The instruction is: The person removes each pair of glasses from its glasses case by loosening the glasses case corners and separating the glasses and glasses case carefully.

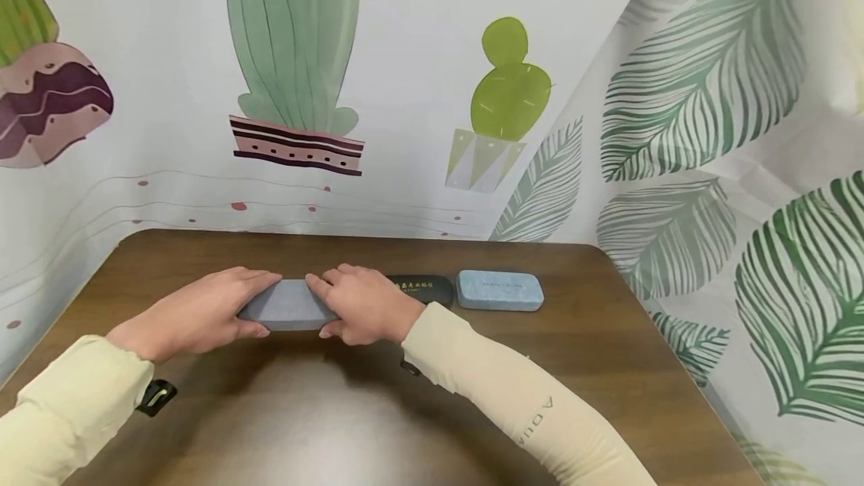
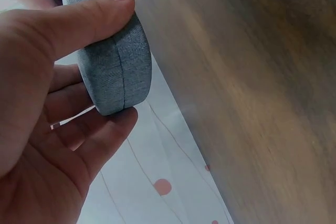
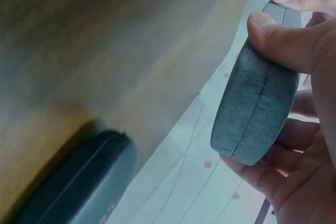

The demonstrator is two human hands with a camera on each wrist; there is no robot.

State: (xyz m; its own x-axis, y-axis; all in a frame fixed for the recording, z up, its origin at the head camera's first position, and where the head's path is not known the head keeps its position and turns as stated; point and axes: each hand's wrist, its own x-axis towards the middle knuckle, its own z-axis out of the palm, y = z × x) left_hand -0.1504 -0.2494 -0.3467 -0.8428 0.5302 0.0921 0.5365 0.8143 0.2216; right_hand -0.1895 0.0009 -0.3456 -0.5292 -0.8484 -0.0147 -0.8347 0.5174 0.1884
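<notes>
The gray case (image 1: pixel 286 307), left of center in the head view, is held between 2 hands: the left hand (image 1: pixel 201 312) grips its left end, the right hand (image 1: pixel 367 306) its right end, both thumbs on the near side. At center, 1 dark case (image 1: pixel 432 289), partly hidden by the right hand, lies beside 1 light blue case (image 1: pixel 501 291) on the brown table (image 1: pixel 594 366).

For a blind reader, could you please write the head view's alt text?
Left hand and right hand grip a gray case over a table. A partly hidden black case and a blue case lie to the right, before a cactus-print backdrop.
</notes>
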